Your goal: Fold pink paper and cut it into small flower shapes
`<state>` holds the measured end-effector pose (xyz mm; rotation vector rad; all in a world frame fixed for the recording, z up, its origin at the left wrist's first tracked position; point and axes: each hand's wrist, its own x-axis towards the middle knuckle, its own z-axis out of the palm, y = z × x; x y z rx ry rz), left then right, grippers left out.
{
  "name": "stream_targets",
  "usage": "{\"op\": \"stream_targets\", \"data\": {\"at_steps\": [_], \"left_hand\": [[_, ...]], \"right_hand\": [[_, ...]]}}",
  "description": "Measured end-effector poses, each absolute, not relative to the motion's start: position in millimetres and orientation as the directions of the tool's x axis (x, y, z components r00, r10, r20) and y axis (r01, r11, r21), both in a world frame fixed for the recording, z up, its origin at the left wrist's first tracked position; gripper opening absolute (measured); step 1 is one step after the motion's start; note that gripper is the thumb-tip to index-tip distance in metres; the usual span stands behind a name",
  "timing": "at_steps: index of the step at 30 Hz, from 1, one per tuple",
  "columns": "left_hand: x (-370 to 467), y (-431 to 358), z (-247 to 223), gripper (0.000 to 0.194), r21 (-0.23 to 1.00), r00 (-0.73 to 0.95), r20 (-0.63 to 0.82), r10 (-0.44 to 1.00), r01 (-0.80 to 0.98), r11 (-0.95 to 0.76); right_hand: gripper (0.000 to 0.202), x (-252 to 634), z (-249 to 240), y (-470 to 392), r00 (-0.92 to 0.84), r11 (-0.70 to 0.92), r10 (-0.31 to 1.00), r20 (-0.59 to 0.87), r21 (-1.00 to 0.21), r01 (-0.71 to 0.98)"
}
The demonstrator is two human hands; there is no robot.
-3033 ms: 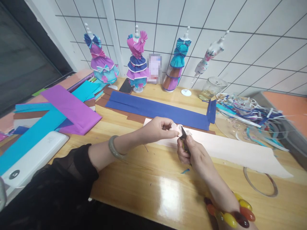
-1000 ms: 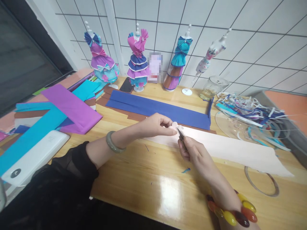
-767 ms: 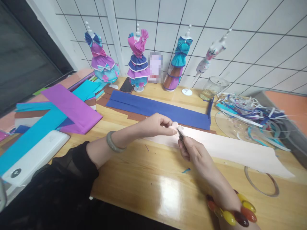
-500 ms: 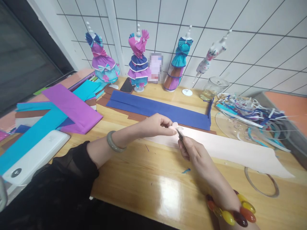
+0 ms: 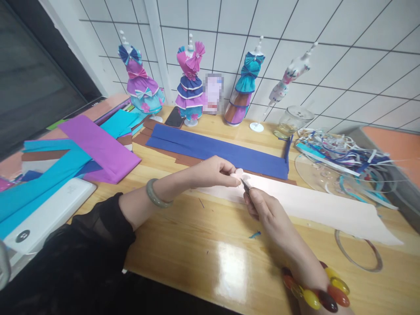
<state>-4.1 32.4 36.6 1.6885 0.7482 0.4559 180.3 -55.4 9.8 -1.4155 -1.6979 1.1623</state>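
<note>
Over the middle of the table, my left hand (image 5: 220,172) pinches a small pale pink piece (image 5: 239,173) with rounded, petal-like edges. My right hand (image 5: 262,205) grips a small pointed metal tool (image 5: 244,184), its dark tip against or very near the pink piece. Fingers hide most of the tool, so I cannot tell whether it is tweezers or scissors. Beneath both hands lies a long pale pink strip (image 5: 321,201), running off to the right. A folded dark blue strip (image 5: 216,146) lies just behind, over brown material (image 5: 183,160).
Several small dress forms, one of them a pink-and-blue dressed form (image 5: 190,87), stand along the tiled wall. At left are purple fabric (image 5: 98,146) and a white power bank (image 5: 55,214). At right are a glass jar (image 5: 293,120), tangled scraps (image 5: 341,151) and a ring (image 5: 357,258).
Both hands keep nearly the same place and hold. The metal tool's tip has shifted very slightly at the pink piece; the view has moved a little.
</note>
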Motion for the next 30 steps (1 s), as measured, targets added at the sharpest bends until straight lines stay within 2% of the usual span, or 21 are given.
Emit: {"op": "stream_targets", "data": {"at_steps": [9,15,25,30], "left_hand": [[-4.5,34.0,35.9,0.032,0.961,0.729,-0.11,0.675,0.251,-0.114],[-4.2,34.3,37.2,0.029,0.97,0.744,-0.119,0.657,0.227,-0.081],[-3.8,36.1,35.6,0.02,0.988,0.753,-0.124,0.647,0.156,0.008],[-4.9,39.9,33.7,0.027,0.989,0.763,-0.149,0.629,0.104,0.108]], "right_hand": [[0.04,180.8,9.1,-55.3,-0.224,0.049,0.973,-0.057,-0.897,0.439],[0.041,180.3,9.4,-55.0,-0.233,0.046,0.97,-0.071,-0.886,0.461],[0.041,180.7,7.6,-54.3,-0.219,0.039,0.973,-0.07,-0.888,0.457],[0.042,179.6,8.8,-53.2,-0.177,0.037,0.983,-0.046,-0.897,0.441]]}}
